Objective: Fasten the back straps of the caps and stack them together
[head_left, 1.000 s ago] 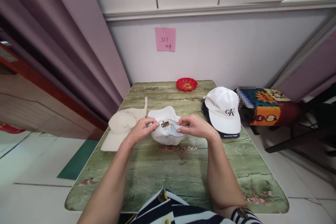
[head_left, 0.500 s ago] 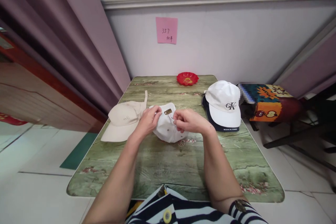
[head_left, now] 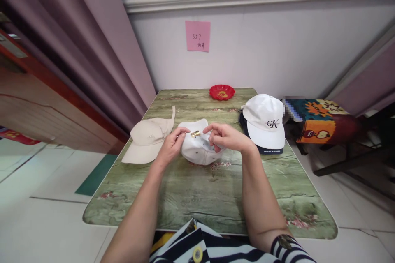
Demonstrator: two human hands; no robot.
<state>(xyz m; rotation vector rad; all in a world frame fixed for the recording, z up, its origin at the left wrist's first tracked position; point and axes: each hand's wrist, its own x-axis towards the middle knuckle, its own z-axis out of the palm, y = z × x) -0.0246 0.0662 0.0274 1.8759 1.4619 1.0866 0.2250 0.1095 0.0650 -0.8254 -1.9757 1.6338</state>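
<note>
A white cap [head_left: 199, 156] rests on the table between my hands with its back toward me. Its strap carries a brass buckle [head_left: 195, 134], which sits over the rear opening. My left hand [head_left: 173, 144] pinches the strap and cap edge just left of the buckle. On the other side, my right hand [head_left: 227, 137] has its index finger stretched toward the buckle, while its other fingers hold the strap on the right. Left of my left hand lies a beige cap [head_left: 145, 137], its loose strap sticking up.
At the right edge, a white cap with black letters [head_left: 262, 121] is stacked on a dark navy cap [head_left: 272, 151]. A red scalloped dish [head_left: 221, 92] stands at the back of the green wood-patterned table [head_left: 197, 201]. A stool with a colourful cover [head_left: 321, 121] is beside the table.
The buckle has turned from lying flat to catching light closer to the strap. My right hand has shifted slightly, its index finger now stretched out. The view has moved a little.
</note>
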